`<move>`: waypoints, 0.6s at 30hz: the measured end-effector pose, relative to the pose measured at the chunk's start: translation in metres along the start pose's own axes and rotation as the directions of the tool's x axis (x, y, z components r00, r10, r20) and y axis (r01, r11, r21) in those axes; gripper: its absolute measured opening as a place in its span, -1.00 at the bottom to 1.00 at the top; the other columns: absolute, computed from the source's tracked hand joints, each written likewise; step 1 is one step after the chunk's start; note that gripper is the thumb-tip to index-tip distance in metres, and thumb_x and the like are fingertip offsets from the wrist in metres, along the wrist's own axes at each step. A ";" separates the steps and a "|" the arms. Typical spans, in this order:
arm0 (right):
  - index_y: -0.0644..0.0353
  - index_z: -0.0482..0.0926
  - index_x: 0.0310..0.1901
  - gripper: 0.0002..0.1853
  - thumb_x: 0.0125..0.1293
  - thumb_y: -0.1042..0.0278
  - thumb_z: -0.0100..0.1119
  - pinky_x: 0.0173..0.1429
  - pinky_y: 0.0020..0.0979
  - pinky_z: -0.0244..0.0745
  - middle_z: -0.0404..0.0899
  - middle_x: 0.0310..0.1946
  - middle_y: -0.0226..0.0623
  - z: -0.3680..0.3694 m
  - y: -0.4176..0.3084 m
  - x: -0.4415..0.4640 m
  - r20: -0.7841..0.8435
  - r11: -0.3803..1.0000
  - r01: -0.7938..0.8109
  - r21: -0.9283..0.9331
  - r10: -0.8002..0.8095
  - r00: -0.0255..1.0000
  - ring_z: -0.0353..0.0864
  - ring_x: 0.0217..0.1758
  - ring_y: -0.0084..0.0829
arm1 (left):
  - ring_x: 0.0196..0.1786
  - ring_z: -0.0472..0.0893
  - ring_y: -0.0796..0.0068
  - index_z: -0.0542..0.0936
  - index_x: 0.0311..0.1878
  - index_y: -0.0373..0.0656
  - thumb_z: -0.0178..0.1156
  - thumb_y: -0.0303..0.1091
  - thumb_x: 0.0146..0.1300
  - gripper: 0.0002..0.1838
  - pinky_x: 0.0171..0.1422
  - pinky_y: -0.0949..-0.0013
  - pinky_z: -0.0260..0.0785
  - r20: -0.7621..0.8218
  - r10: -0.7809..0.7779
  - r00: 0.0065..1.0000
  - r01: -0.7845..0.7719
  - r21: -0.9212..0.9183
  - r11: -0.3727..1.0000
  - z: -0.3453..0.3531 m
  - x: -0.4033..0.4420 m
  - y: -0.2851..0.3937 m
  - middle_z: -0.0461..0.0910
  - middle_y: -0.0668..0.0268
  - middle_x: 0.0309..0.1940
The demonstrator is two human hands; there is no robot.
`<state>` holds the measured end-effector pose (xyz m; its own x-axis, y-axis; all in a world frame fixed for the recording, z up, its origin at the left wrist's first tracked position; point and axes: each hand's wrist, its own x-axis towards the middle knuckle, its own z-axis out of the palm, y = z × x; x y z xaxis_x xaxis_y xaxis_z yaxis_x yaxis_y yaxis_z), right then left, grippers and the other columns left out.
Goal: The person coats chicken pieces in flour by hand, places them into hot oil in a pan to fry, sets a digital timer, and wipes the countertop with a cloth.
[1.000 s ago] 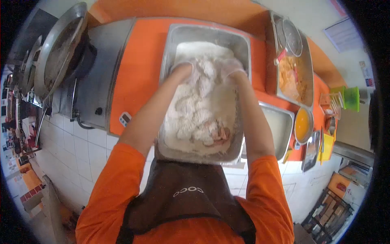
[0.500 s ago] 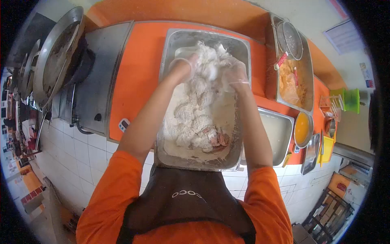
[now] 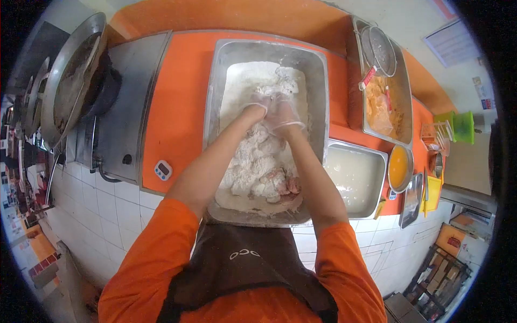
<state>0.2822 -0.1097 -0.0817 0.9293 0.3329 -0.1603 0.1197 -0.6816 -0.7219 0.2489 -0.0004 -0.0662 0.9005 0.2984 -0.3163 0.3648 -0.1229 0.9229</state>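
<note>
A deep metal tray point(image 3: 213, 97) holds white flour point(image 3: 242, 78) and several flour-coated pieces of raw meat point(image 3: 253, 161). One pinkish piece point(image 3: 277, 183) shows through its coating near the tray's front. Both hands wear clear plastic gloves and press close together into the pile, past the middle of the tray. My left hand point(image 3: 259, 105) has its fingers curled down against floured meat point(image 3: 280, 86). Beside it, touching or nearly so, my right hand point(image 3: 283, 114) is closed on the same clump. Flour and the gloves partly hide the fingertips.
Right of the tray stands a pan of pale liquid point(image 3: 355, 177), with a bowl of orange liquid point(image 3: 399, 168) beyond it. Behind is a tray of orange crumbs point(image 3: 379, 107) with a sieve point(image 3: 378, 51) on its rim. A timer point(image 3: 163, 170) lies left; a large wok point(image 3: 70, 81) stands farther left.
Both hands have come down and together from a lifted, spread position. The floured pieces they held up are lowered into the tray, and the flour at the back is uncovered.
</note>
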 end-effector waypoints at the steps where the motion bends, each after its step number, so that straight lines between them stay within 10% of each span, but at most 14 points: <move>1: 0.26 0.47 0.18 -0.46 0.20 0.22 0.30 0.21 -0.24 0.44 0.61 -0.01 0.09 -0.012 -0.010 -0.007 -0.014 0.998 0.055 0.030 -0.055 0.998 0.60 0.13 -0.06 | 0.18 0.53 0.05 0.57 0.08 -0.35 -0.05 0.06 0.37 -0.41 0.25 0.11 0.32 -0.008 0.013 1.000 -0.013 0.005 1.000 -0.004 -0.003 0.005 0.52 -0.18 0.10; 6: 0.24 0.54 0.10 -0.62 0.23 0.40 0.20 0.06 -0.27 0.50 0.65 -0.07 0.00 -0.075 -0.022 -0.002 0.025 0.950 0.304 0.071 -0.306 0.952 0.65 -0.05 -0.17 | 0.03 0.61 0.03 0.56 0.10 -0.34 -0.02 -0.02 0.31 -0.45 0.13 0.08 0.39 0.181 0.033 0.983 -0.104 0.401 0.910 -0.056 0.003 0.061 0.59 -0.17 -0.02; 9: 0.19 0.58 0.07 -0.63 0.18 0.50 0.18 0.03 -0.24 0.52 0.65 -0.10 -0.06 -0.111 -0.027 -0.014 0.206 0.969 0.183 0.168 -0.216 0.954 0.63 -0.04 -0.22 | 0.03 0.60 0.02 0.61 -0.02 -0.28 -0.08 0.12 0.37 -0.41 0.19 0.03 0.31 0.204 0.019 0.979 -0.123 0.513 0.849 -0.089 -0.011 0.074 0.66 -0.01 -0.05; 12: 0.12 0.56 0.12 -0.56 0.15 0.48 0.21 0.13 -0.20 0.50 0.62 -0.08 -0.17 -0.078 0.049 -0.014 0.115 0.824 0.414 -0.387 -0.402 0.908 0.55 0.09 -0.19 | 0.16 0.55 0.07 0.61 0.06 -0.23 -0.07 0.14 0.37 -0.40 0.28 0.09 0.28 0.162 0.024 0.987 -0.124 0.647 0.752 -0.084 -0.045 0.051 0.60 -0.04 0.07; 14: 0.08 0.48 0.23 -0.48 0.19 0.38 0.21 0.29 -0.15 0.40 0.58 -0.02 -0.20 -0.094 -0.017 -0.071 0.502 0.321 0.614 -0.721 -0.370 0.782 0.45 0.23 -0.10 | 0.26 0.50 0.08 0.58 0.14 -0.20 -0.07 0.10 0.37 -0.42 0.36 0.10 0.26 0.135 0.024 0.991 -0.117 0.744 0.658 -0.066 -0.071 0.024 0.56 -0.05 0.16; 18: 0.21 0.41 0.28 -0.38 0.25 0.04 0.19 0.25 -0.15 0.45 0.59 0.04 -0.02 0.028 0.048 -0.082 0.136 0.730 0.210 -0.651 -0.160 0.978 0.54 0.16 0.00 | 0.34 0.45 0.01 0.49 0.27 -0.21 -0.07 -0.16 0.43 -0.54 0.40 -0.01 0.29 0.424 -0.093 0.901 -0.310 0.780 0.543 -0.036 -0.079 -0.014 0.53 -0.05 0.21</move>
<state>0.2023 -0.1518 -0.1223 0.8416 0.5235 -0.1326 0.5102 -0.8513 -0.1224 0.1644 0.0124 -0.0463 0.8775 -0.1207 -0.4642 0.1032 -0.8976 0.4285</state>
